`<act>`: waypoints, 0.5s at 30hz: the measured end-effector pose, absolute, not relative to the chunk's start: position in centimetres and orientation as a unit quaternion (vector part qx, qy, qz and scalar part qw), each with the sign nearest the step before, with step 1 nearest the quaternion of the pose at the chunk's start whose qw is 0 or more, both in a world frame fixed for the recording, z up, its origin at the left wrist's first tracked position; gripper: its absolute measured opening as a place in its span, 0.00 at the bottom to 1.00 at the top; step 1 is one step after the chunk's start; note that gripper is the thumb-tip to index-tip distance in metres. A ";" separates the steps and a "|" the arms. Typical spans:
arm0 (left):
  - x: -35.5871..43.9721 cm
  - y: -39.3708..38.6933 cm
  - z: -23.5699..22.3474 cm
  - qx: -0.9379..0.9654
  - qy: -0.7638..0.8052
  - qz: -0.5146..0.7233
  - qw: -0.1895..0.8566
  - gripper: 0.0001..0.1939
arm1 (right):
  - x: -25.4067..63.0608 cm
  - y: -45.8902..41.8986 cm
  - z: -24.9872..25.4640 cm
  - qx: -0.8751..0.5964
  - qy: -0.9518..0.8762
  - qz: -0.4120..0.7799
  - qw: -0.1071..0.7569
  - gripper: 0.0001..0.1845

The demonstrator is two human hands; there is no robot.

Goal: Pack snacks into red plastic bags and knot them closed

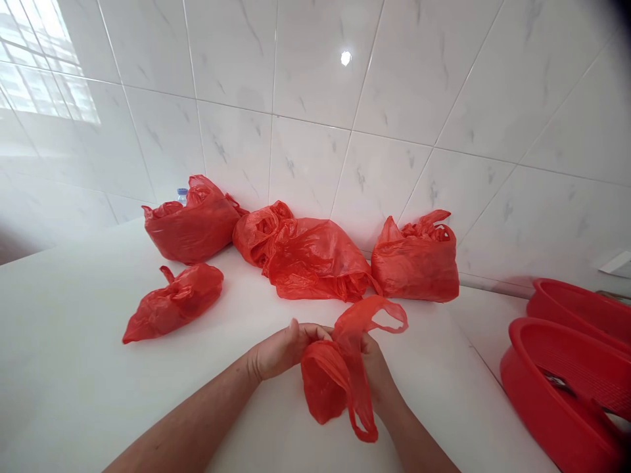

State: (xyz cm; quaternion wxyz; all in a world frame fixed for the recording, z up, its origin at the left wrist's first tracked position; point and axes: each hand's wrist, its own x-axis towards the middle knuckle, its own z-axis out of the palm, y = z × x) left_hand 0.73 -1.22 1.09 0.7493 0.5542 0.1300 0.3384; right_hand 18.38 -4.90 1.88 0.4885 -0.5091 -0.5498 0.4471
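A small red plastic bag with loose handle loops hangs between both my hands just above the white counter. My left hand is closed on the bag's top from the left. My right hand grips it from the right, partly hidden behind the plastic. Several other red bags lie behind: a small one at the left, a full one by the wall, a crumpled one in the middle, another to the right.
Two red plastic basins stand at the counter's right end. A bottle cap shows behind the far left bag. A white tiled wall closes the back.
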 end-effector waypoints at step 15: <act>0.7 1.3 -0.8 0.322 0.250 0.589 0.698 0.07 | 22.0 -2.7 0.4 -0.485 -0.424 0.472 0.602 0.12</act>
